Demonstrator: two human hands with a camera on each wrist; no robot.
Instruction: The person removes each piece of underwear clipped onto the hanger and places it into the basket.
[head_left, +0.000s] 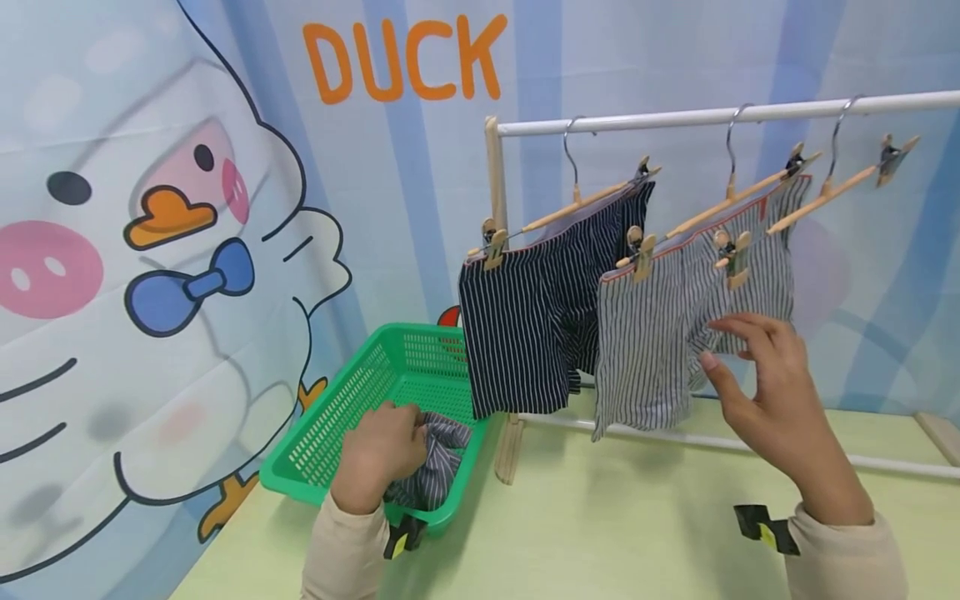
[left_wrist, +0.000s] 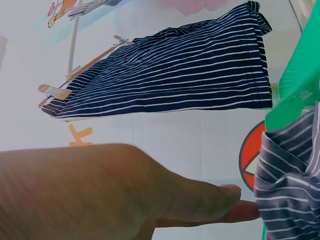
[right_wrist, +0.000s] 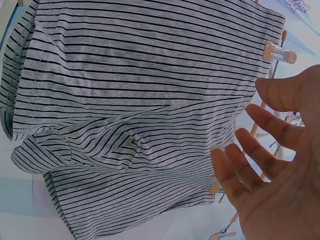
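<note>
Two hung — dark shorts (head_left: 517,329), grey shorts (head_left: 645,350). One remaining, apparently: garment (head_left: 435,473) in basket (head_left: 307,446), at your left hand (head_left: 381,450), finger grip unclear. One hanger (head_left: 798,213) bare — your right hand (head_left: 772,400) near, fingers spread.

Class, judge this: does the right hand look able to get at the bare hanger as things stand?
Probably yes: the right hand holds nothing, and in the head view the near clip of the bare hanger hangs just above it, with nothing visibly between.

And there, in orange capitals, the word DUCK (head_left: 414,68) is spelled across the far backdrop (head_left: 420,167), left of centre! Its K is caught in the left wrist view, too.
</note>
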